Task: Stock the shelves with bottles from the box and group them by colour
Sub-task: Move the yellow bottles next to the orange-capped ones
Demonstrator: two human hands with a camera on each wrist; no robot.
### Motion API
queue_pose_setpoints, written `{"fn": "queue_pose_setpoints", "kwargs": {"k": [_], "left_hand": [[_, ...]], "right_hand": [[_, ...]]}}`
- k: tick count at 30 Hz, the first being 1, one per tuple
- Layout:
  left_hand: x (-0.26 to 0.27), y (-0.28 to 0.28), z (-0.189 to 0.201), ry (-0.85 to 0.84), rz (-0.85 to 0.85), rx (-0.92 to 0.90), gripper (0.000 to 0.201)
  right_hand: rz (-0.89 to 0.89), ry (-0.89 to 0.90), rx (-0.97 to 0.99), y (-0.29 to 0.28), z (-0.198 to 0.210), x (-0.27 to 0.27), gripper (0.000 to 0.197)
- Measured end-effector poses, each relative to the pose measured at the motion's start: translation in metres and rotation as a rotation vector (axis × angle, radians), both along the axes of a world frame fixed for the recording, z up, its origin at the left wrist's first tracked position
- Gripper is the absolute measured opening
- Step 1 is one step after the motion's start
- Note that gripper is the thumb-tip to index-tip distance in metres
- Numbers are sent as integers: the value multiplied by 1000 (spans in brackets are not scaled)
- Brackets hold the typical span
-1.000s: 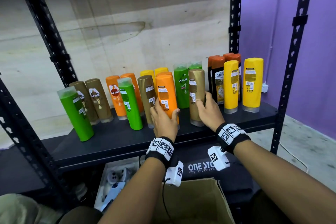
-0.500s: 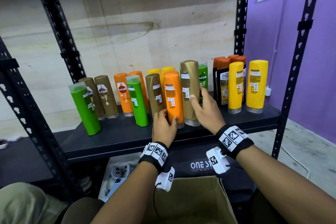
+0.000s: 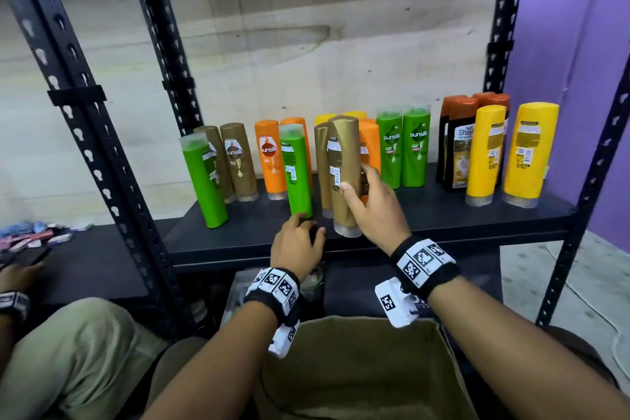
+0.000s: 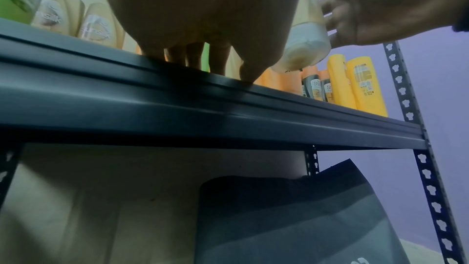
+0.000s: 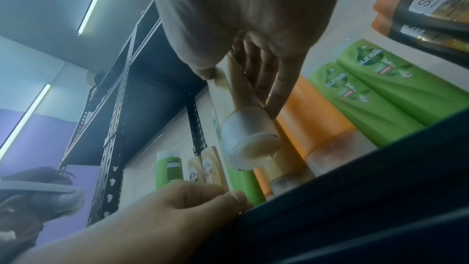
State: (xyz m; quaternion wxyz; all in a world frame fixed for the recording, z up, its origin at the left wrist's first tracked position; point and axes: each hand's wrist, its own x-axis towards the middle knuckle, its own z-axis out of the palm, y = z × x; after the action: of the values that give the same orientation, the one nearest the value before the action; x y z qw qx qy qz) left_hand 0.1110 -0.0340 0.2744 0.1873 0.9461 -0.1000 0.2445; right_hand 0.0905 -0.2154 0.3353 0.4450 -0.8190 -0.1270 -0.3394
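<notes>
My right hand grips a gold bottle around its lower half and holds it upright just above the black shelf. It hangs in front of another gold bottle and an orange one. The right wrist view shows its pale cap free of the shelf. My left hand holds nothing; its fingertips rest on the shelf's front edge. Green, orange, gold and yellow bottles stand mixed along the shelf.
An open cardboard box sits below my arms. Two green bottles and black-and-orange bottles stand right of the held one. Black rack posts frame the shelf. Another person's leg is at lower left; a dark bag lies under the shelf.
My right hand lifted the gold bottle off the shelf and carried it left, past the orange bottle. My left hand let go of the orange bottle and dropped to the shelf edge.
</notes>
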Motion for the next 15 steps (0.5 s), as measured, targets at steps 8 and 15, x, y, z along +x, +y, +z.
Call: {"fn": "queue_pose_setpoints", "kwargs": {"k": [8,15], "left_hand": [[-1,14,-13,-65,-40,91,49],[-1,26,-16,-32,-42,294,61]], "right_hand": [[-68,45,-10,27,-9,5,52],[-119,68,-49,40,-14,8,52]]}}
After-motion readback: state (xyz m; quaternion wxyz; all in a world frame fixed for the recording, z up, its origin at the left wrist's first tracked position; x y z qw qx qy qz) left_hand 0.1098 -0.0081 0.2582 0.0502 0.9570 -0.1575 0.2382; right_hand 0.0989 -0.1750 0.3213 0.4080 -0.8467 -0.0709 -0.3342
